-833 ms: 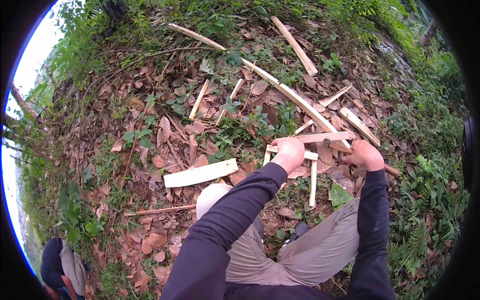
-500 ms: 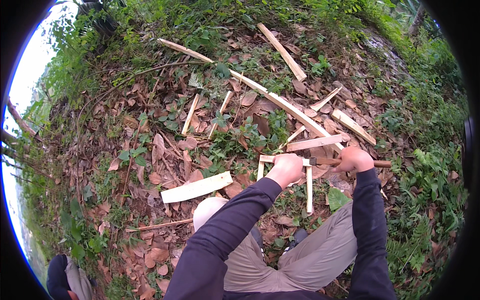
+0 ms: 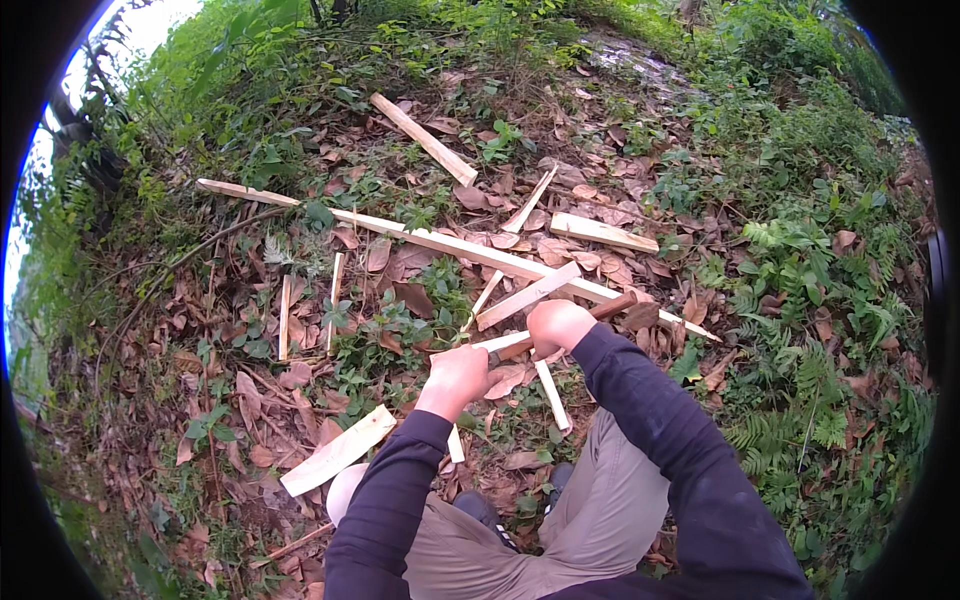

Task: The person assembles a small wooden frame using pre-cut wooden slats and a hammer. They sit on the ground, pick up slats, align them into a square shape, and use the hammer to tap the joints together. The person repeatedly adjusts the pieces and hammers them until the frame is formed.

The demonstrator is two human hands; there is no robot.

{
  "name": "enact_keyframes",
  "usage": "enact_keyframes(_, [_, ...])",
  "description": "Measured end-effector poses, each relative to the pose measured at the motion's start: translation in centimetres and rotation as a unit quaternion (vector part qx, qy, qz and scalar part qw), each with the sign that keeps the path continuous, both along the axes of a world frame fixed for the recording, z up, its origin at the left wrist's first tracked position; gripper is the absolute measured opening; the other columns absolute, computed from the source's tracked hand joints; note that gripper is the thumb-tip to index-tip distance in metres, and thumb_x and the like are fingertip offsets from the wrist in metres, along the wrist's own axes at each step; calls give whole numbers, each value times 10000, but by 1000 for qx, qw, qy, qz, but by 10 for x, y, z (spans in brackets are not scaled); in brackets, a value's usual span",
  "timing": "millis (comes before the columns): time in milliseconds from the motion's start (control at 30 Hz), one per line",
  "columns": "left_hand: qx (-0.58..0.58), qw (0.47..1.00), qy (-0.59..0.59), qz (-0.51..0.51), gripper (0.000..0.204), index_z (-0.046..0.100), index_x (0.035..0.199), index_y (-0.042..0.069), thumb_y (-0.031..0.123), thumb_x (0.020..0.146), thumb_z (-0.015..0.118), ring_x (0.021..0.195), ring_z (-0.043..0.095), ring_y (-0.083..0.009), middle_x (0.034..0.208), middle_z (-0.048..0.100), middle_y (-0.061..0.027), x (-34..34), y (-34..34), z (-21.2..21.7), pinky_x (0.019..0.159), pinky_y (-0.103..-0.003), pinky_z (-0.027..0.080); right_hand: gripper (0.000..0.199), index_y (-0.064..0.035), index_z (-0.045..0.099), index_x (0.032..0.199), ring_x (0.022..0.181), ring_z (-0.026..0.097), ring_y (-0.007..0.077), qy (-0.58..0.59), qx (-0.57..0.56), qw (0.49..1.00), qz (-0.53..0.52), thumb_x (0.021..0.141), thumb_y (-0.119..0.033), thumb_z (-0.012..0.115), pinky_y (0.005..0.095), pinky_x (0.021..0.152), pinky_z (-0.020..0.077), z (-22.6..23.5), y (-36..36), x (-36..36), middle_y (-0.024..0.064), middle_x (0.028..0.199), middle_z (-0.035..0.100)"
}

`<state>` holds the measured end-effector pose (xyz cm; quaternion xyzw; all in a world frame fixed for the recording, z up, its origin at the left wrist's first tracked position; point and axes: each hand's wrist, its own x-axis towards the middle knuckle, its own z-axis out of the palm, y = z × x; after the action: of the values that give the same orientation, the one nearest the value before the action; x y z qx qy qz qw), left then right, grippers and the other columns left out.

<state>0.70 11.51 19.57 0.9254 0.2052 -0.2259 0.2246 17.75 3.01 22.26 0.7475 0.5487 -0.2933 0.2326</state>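
My left hand point(image 3: 457, 380) is closed around the left end of a small frame of pale wooden strips. The frame's crosspiece point(image 3: 499, 342) runs between my hands. One leg point(image 3: 553, 398) slants down from its right part, and another leg point(image 3: 456, 444) shows below my left hand. My right hand point(image 3: 560, 329) grips a hammer by its brown wooden handle point(image 3: 614, 305), whose butt sticks out up and to the right. The dark hammer head lies close beside my left fingers, mostly hidden.
A long pale pole point(image 3: 470, 248) lies across the leaf litter, with a short board point(image 3: 528, 296) resting against it. Several loose strips lie around, among them a wide board point(image 3: 340, 452) by my knee and a batten point(image 3: 425, 140) farther off. Ferns point(image 3: 780, 400) grow at right.
My right hand has come in close to my left hand, and the hammer now slants instead of lying level. The whole view has turned, so the wood sits farther left.
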Motion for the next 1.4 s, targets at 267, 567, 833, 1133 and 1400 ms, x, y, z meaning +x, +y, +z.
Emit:
enact_keyframes(267, [10,1000,-10,-11,464,651,1090,39,455,884,662,973,675,-365,998,698,-194,2,-4,10,862,-479,536,381,-70,776,960,886,724,299,-12,-2,1000,-18,683,-328,817,434,792,581,-24,1,12,145,941,745])
enact_keyframes(567, [15,1000,-16,-9,465,669,1050,33,463,872,680,970,684,-356,1002,705,-187,3,-7,9,849,-459,547,388,-79,760,1056,911,727,280,-23,-34,999,-32,699,-229,778,536,763,578,-21,12,6,103,1018,748])
enact_keyframes(833, [7,999,28,-15,482,655,1119,60,485,892,652,998,663,-366,1017,687,-201,4,-4,12,867,-472,523,532,-127,693,1231,1076,666,377,12,-67,996,-53,718,-199,816,614,838,517,-34,26,2,123,1232,676])
enact_keyframes(1133, [2,999,21,-26,525,673,1112,34,508,885,657,973,671,-366,990,698,-215,8,-7,2,854,-461,521,477,-91,702,1192,987,686,388,-2,-131,982,-139,739,-210,793,625,745,550,-93,50,-8,116,1145,698])
enact_keyframes(1400, [-3,998,56,-6,502,695,1102,31,483,884,674,975,689,-335,1007,714,-196,-4,-1,7,853,-435,530,345,-49,743,1081,834,700,396,19,-74,994,-83,752,-151,772,630,657,574,-50,83,-43,152,1029,716])
